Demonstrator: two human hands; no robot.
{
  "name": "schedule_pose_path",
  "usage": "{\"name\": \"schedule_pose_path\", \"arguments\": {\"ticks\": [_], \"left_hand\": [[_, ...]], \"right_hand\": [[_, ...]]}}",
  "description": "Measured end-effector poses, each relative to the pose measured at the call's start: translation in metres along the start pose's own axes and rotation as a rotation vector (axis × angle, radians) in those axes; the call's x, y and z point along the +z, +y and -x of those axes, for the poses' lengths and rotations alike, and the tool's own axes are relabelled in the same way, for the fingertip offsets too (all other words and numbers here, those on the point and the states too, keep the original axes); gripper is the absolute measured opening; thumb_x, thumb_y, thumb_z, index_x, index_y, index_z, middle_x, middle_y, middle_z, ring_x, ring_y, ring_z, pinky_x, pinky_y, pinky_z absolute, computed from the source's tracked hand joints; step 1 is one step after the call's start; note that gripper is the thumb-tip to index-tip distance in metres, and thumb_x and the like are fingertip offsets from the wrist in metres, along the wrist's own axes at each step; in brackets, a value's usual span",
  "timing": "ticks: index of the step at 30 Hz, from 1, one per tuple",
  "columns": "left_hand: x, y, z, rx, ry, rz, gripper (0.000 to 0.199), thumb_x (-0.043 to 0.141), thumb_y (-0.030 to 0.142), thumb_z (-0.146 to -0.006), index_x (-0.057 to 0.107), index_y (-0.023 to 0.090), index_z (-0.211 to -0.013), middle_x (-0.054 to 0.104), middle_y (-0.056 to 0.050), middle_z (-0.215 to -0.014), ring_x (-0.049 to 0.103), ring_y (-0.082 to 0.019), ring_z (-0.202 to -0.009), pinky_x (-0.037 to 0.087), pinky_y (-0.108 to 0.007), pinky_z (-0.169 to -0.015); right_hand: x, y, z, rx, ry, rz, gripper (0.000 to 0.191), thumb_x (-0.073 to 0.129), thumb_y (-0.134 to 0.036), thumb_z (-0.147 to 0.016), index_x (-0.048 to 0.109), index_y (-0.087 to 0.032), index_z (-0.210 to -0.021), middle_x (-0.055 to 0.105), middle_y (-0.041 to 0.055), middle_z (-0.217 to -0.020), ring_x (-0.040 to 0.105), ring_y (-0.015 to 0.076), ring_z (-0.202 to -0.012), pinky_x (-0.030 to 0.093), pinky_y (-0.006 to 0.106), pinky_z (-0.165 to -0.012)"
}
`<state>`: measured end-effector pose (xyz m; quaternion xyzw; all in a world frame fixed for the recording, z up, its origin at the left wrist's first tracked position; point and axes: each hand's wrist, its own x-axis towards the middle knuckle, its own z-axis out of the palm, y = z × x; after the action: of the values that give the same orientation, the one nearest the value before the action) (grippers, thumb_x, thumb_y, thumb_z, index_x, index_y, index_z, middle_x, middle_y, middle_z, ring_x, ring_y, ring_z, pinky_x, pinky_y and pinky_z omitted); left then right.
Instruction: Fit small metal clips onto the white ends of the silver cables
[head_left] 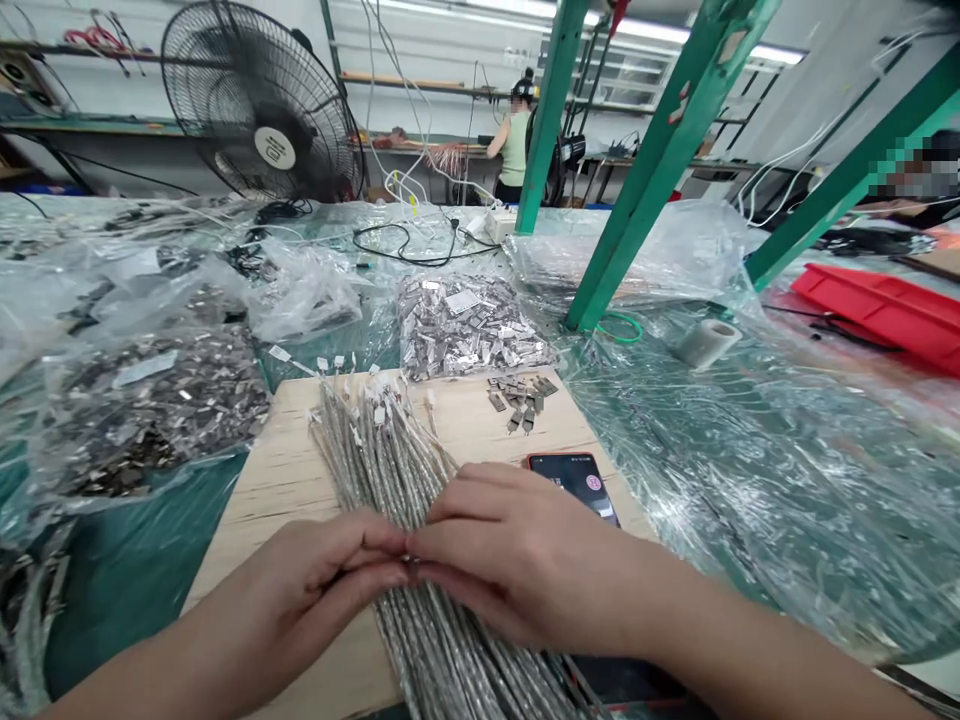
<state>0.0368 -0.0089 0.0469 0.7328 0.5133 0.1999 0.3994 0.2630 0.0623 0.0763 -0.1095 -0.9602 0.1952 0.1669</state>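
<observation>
my left hand [315,580] and right hand [510,560] are pinching something tiny over the cable bundle [390,450]; phone [574,480] and loose metal clips [521,398] are lying beside.

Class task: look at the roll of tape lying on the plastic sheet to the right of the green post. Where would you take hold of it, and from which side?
Grip the roll of tape across its curved outer wall, coming from above. It lies tilted on the plastic sheet with its open core facing left, and nothing crowds it, so fingers can probably span it.
</observation>
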Motion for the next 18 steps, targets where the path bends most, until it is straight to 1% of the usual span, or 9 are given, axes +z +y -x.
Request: {"name": "schedule_pose_path", "arguments": {"ticks": [3,5,8,10,12,13,14,16,18], "left_hand": [[0.003,-0.003,0.004,0.026,-0.051,-0.079,0.017,0.045,0.031,-0.096,0.063,0.03,-0.095,0.069,0.005,-0.086,0.064,-0.011,-0.077,0.045,-0.015,-0.067],[0.005,-0.005,0.006,0.028,-0.05,-0.118,0.019,0.045,0.032,-0.095,0.062,0.029,-0.091,0.068,0.003,-0.077,0.063,-0.012,-0.069,0.044,-0.016,-0.061],[0.005,-0.005,0.006,0.007,-0.029,-0.116,0.021,0.042,0.034,-0.096,0.061,0.027,-0.089,0.058,0.005,-0.056,0.056,-0.01,-0.051,0.04,-0.016,-0.05],[0.002,-0.001,0.005,0.01,0.003,-0.076,0.02,0.041,0.036,-0.097,0.059,0.028,-0.096,0.058,0.005,-0.056,0.056,-0.009,-0.049,0.041,-0.016,-0.05],[-0.005,0.006,0.005,0.008,0.069,-0.027,0.022,0.04,0.037,-0.097,0.053,0.031,-0.114,0.065,0.004,-0.07,0.06,-0.009,-0.053,0.044,-0.016,-0.054],[-0.012,0.01,0.007,-0.004,0.119,-0.018,0.028,0.04,0.037,-0.098,0.046,0.034,-0.124,0.068,0.004,-0.078,0.061,-0.009,-0.054,0.046,-0.016,-0.055],[-0.021,0.015,0.009,-0.023,0.173,-0.027,0.034,0.04,0.037,-0.098,0.038,0.036,-0.132,0.069,0.003,-0.085,0.062,-0.009,-0.055,0.047,-0.017,-0.056],[-0.044,0.024,0.019,-0.07,0.316,-0.132,0.04,0.038,0.038,-0.098,0.032,0.039,-0.138,0.069,0.003,-0.087,0.063,-0.009,-0.057,0.048,-0.018,-0.058],[-0.069,0.029,0.036,-0.167,0.47,-0.28,0.039,0.04,0.042,-0.097,0.037,0.041,-0.136,0.068,0.004,-0.083,0.062,-0.01,-0.055,0.047,-0.019,-0.057]], "right_hand": [[0.006,-0.003,0.002,-0.079,-0.011,0.086,0.019,0.046,-0.016,-0.094,0.063,-0.014,-0.087,0.062,0.0049,-0.083,0.05,0.0163,-0.079,0.041,0.029,-0.075],[0.01,-0.004,0.003,-0.115,-0.005,0.111,0.015,0.047,-0.014,-0.091,0.062,-0.013,-0.09,0.061,0.0032,-0.08,0.048,0.0163,-0.076,0.041,0.03,-0.074],[0.012,-0.005,0.001,-0.083,0.044,0.081,0.018,0.046,-0.017,-0.092,0.062,-0.014,-0.099,0.063,0.0028,-0.082,0.05,0.0163,-0.075,0.043,0.029,-0.073],[0.009,-0.003,0.001,-0.029,0.104,0.017,0.021,0.044,-0.021,-0.095,0.061,-0.016,-0.108,0.066,0.004,-0.091,0.056,0.0163,-0.083,0.045,0.028,-0.077],[0.001,0.005,0.003,0.039,0.217,-0.046,0.025,0.048,-0.026,-0.095,0.057,-0.019,-0.118,0.066,0.0061,-0.106,0.059,0.0174,-0.096,0.047,0.028,-0.084],[-0.005,0.012,0.006,0.099,0.315,-0.059,0.033,0.053,-0.031,-0.093,0.053,-0.019,-0.124,0.065,0.0079,-0.114,0.059,0.0194,-0.103,0.047,0.03,-0.088],[-0.011,0.021,0.01,0.19,0.408,-0.069,0.034,0.055,-0.032,-0.092,0.052,-0.021,-0.124,0.064,0.0083,-0.116,0.059,0.0201,-0.103,0.048,0.031,-0.087],[-0.022,0.045,0.02,0.382,0.52,-0.027,0.024,0.052,-0.036,-0.092,0.061,-0.023,-0.109,0.069,0.0062,-0.103,0.063,0.021,-0.092,0.051,0.033,-0.08],[-0.027,0.074,0.031,0.594,0.55,0.054,0.029,0.053,-0.047,-0.087,0.065,-0.025,-0.1,0.071,0.0058,-0.092,0.065,0.0234,-0.079,0.051,0.033,-0.065]]}}
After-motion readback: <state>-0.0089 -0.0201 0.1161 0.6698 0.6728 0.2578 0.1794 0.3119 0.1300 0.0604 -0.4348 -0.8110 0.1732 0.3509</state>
